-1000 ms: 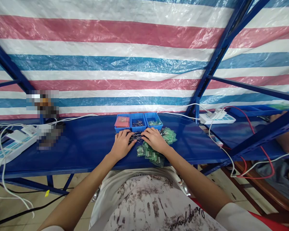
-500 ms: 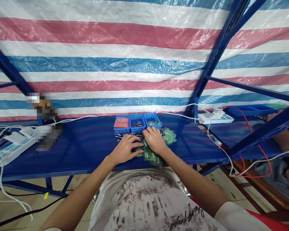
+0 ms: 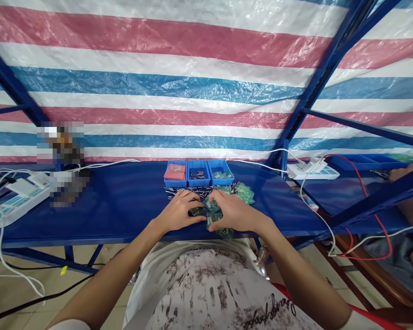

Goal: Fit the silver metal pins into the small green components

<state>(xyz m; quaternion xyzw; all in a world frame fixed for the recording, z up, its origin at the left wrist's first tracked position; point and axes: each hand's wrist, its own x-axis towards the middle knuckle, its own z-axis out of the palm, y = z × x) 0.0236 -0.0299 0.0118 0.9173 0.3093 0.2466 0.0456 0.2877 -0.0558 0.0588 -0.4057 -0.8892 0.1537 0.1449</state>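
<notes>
Item: boards [image 3: 216,219], small and green, in a loose heap at the centre of the frame, on the near edge of the bench [image 3: 124,206].

Left hand [image 3: 177,214]: palm down just left of the heap, fingers curled, tips on one dark board. Whether the grip is clenched on it cannot be told.

Right hand [image 3: 234,214]: palm down over the heap's right part, fingers bent towards the left hand, tips among the boards. Grip likewise cannot be told. The two sets of fingertips are near each other above the heap.

Pins [image 3: 179,190]: thin metal pieces, scattered just beyond the hands.

More boards [image 3: 244,191]: spread right of the pins.

Bins [image 3: 198,173]: three, blue, side by side behind the pins. Left holds something pink, middle holds pins, right holds green boards.

Power strip [image 3: 313,171]: white, right of centre, with white cables.

Second strip [image 3: 13,204]: at the left edge.

Red wire [image 3: 359,183]: looping at the right.

Tarp [image 3: 158,91]: striped red, white and blue, filling the upper frame.
</notes>
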